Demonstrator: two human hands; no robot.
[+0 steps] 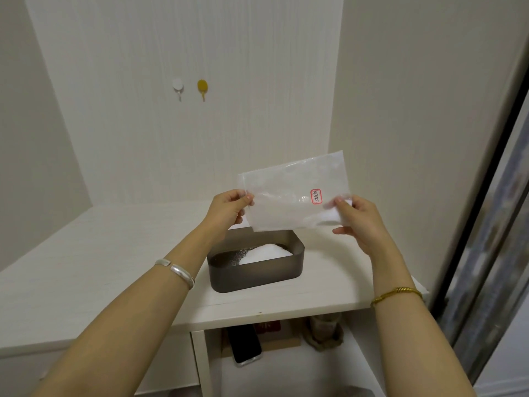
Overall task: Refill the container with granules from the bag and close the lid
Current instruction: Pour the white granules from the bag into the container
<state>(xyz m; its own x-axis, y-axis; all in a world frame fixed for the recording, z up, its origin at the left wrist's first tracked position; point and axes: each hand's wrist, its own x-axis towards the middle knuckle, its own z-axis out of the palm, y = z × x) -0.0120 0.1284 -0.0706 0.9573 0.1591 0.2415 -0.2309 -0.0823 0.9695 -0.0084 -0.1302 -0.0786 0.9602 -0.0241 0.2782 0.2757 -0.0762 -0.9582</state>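
I see my left hand [229,209] pinched on the left edge of the bag [294,193], thumb in front and fingers behind; my right hand [359,222] grips the bag's lower right corner the same way, thumb over the front face; the bag hangs in the air between both hands, tilted so its lower edge dips toward the container [254,262] and its upper right corner rises highest; it is translucent white, with a small red-bordered label [316,196] on its right half, the writing too small to read; white granules show faintly inside the lower part of the bag; the container sits below the bag on the counter [100,253], close to the counter's front edge and toward its right end; it is dark, rounded-rectangular and open on top; a heap of white granules [267,252] fills its right side, while the left part of its floor shows dark and speckled; I cannot tell whether the bag's lower edge touches the container's far rim; a silver bangle [176,271] circles my left wrist and a gold bracelet [396,294] my right; on the back wall above the counter hang a white hook [178,85] and a yellow hook [202,87], side by side; under the counter's front edge an open shelf holds a phone [244,346] and some blurred things.
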